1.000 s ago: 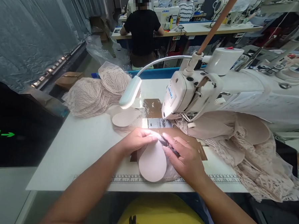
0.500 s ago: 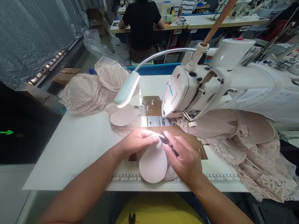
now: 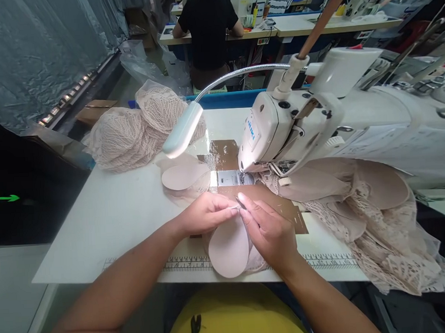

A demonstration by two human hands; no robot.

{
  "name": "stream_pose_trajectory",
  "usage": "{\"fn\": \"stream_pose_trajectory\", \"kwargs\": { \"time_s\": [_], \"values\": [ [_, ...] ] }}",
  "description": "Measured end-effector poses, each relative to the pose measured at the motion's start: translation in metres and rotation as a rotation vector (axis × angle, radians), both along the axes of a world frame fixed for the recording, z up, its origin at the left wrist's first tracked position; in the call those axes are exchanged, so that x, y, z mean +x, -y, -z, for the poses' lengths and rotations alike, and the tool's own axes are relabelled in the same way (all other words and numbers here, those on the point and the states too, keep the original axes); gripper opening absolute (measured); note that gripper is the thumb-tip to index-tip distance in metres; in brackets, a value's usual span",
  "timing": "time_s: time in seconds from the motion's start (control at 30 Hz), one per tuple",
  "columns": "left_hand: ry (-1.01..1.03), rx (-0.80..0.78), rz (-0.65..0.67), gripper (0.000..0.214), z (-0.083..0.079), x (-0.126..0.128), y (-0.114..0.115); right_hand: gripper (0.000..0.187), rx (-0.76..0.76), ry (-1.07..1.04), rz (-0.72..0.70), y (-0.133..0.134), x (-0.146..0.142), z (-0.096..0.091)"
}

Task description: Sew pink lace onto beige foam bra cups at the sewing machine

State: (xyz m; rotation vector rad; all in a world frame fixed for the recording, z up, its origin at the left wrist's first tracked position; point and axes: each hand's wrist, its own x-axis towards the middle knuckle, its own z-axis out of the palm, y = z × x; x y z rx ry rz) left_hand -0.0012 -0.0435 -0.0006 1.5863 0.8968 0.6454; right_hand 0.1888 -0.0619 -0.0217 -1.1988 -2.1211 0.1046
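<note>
A pale pink bra cup with a lace border hangs over the table's front edge area, its narrow end upward. My left hand pinches that narrow end between thumb and forefinger. My right hand is closed around small dark thread snips, of which only the pointed tip shows beyond the fingers. Both sets of fingertips nearly meet at the cup's top. Behind my left hand, another pale cup lies flat on the table.
A white sewing machine stands to the right, with a lamp on a bendy neck. Lace pieces are heaped at the back left. More lace fabric spills over the right side. A ruler strip runs along the front edge. A person sits ahead.
My right fingers have closed in toward my left fingertips, and the snips' handle is now hidden. The cup hangs slightly lower. The camera view has shifted a little.
</note>
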Motion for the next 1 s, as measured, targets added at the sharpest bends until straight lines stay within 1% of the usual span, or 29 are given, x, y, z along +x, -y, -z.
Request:
{"fn": "stream_pose_trajectory", "kwargs": {
  "time_s": [0.07, 0.13, 0.2, 0.3, 0.33, 0.4, 0.5, 0.67, 0.77, 0.87, 1.0],
  "values": [
    [0.014, -0.092, -0.032, 0.03, 0.0, -0.001, 0.001, 0.033, -0.07, -0.066, 0.024, -0.002, 0.004, -0.001],
    [0.038, -0.167, -0.083, 0.026, 0.0, -0.001, 0.001, 0.034, -0.194, -0.179, 0.051, -0.006, 0.01, -0.001],
    [0.061, -0.187, -0.115, 0.023, 0.0, -0.002, 0.0, 0.04, -0.358, -0.33, 0.03, -0.008, 0.015, 0.0],
    [0.103, -0.201, -0.103, 0.022, 0.001, -0.002, -0.001, 0.054, -0.61, -0.483, -0.053, -0.01, 0.017, 0.002],
    [0.111, -0.209, -0.097, 0.022, 0.001, -0.002, -0.002, 0.054, -0.668, -0.497, -0.069, -0.01, 0.016, 0.002],
    [0.114, -0.224, -0.094, 0.02, 0.002, -0.002, -0.002, 0.048, -0.712, -0.498, -0.066, -0.008, 0.014, 0.0],
    [0.111, -0.236, -0.099, 0.02, 0.004, 0.001, -0.001, 0.04, -0.673, -0.486, -0.045, -0.007, 0.011, -0.003],
    [0.124, -0.294, -0.151, 0.028, 0.009, 0.005, 0.001, 0.038, -0.557, -0.446, -0.032, -0.007, 0.01, -0.004],
    [0.124, -0.33, -0.189, 0.029, 0.01, 0.004, 0.002, 0.04, -0.395, -0.388, -0.002, -0.007, 0.014, -0.002],
    [0.134, -0.346, -0.224, 0.028, 0.009, 0.002, 0.001, 0.041, -0.215, -0.302, -0.047, -0.005, 0.016, 0.0],
    [0.155, -0.314, -0.208, 0.028, 0.007, 0.002, 0.0, 0.035, -0.085, -0.157, -0.094, -0.002, 0.012, 0.002]
  ]
}}
